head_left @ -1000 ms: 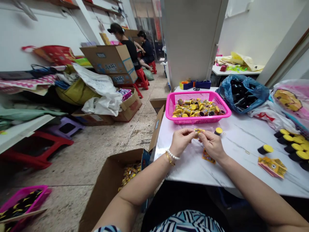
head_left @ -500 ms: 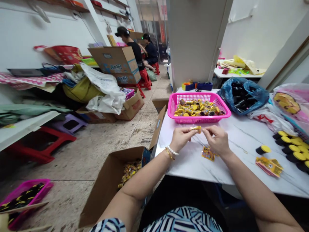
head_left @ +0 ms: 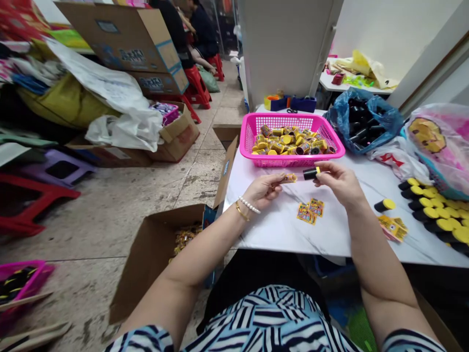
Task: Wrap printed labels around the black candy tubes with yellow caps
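Observation:
Pinched in the fingers of my left hand (head_left: 264,191) is a yellow printed label (head_left: 290,178), curled like a sleeve. My right hand (head_left: 341,184) grips a small black canister (head_left: 309,174) by its yellow-capped end, its dark end pointing at the label. A small gap separates the two pieces. Below them, loose yellow printed labels (head_left: 309,211) lie on the white table (head_left: 271,230). Just beyond my hands stands a pink basket (head_left: 293,162) of yellow-wrapped canisters (head_left: 287,140). Right of my right hand are a single black canister (head_left: 384,205) and a pile of labels (head_left: 393,228).
Rows of yellow-capped black canisters (head_left: 439,212) fill the table's right side. Behind them sit a blue bag (head_left: 381,115) of black pieces and a printed plastic bag (head_left: 436,137). An open carton (head_left: 142,259) stands at my left. Two people sit farther back.
The view has tilted down and turned slightly right. My hands have moved apart, and a black canister now shows in my right hand. The labels on the table are less covered by my right hand.

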Demonstrator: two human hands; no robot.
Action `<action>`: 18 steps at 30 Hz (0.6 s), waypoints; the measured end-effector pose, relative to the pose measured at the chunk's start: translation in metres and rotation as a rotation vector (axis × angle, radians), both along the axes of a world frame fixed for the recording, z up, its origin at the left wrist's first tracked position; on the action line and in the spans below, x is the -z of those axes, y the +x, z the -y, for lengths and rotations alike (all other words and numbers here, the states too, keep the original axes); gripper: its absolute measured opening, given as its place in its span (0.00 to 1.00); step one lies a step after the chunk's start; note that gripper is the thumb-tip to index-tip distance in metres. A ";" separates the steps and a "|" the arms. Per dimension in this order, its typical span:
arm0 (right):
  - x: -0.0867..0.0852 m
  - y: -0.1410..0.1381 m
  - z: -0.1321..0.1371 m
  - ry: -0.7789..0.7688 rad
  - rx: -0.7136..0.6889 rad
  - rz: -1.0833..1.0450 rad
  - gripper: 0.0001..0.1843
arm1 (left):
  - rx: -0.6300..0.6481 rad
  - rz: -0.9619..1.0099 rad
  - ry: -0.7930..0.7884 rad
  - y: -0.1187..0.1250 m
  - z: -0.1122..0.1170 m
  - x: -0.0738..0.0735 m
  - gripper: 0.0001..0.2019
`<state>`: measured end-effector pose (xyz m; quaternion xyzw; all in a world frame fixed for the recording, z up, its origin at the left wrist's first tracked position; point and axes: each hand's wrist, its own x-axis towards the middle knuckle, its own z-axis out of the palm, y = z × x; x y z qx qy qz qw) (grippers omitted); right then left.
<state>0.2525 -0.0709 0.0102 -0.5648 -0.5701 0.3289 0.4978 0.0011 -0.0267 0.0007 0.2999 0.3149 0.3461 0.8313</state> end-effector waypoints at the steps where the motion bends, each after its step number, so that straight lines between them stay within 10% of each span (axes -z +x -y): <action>1: -0.003 -0.005 0.003 0.008 -0.063 -0.166 0.20 | -0.003 0.009 -0.023 0.000 0.000 -0.001 0.07; 18: 0.010 -0.043 0.006 0.008 -0.061 -0.386 0.17 | -0.041 0.106 -0.148 0.003 -0.004 0.000 0.05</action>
